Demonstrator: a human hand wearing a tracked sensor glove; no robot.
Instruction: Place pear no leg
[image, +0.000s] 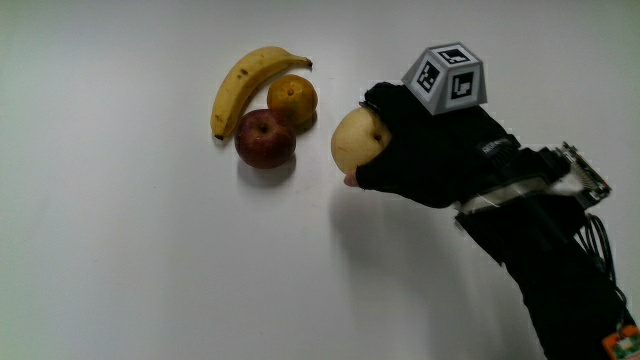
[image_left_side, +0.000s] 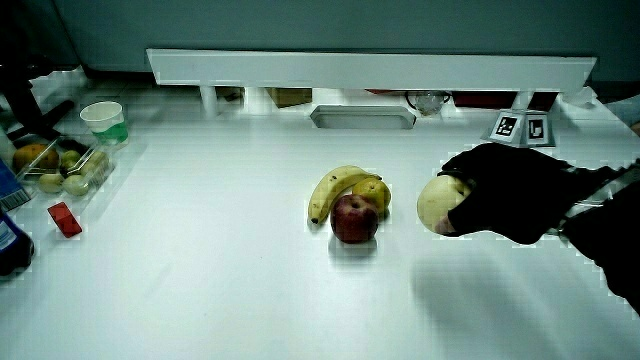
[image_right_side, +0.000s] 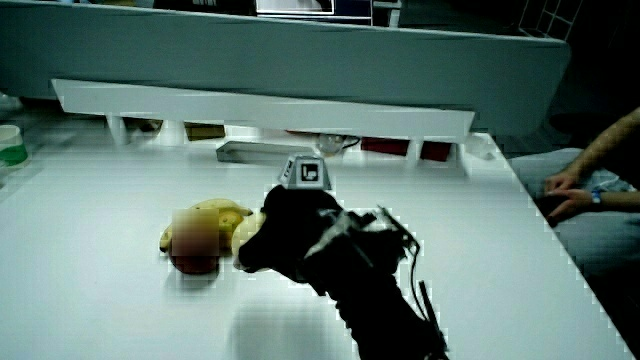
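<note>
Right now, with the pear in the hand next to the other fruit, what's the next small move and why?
Probably lower it straight down and let go. The hand grips the pear just above the bare table, its shadow underneath, beside the apple, orange and banana but apart from them, so the spot looks free.

A smooth white counter (image_left_side: 200, 290) lay under even light. At its edge farthest from the person stood a low white partition (image_left_side: 370, 68) on short legs, a grey-blue wall (image_right_side: 300, 60) rising above it.
</note>
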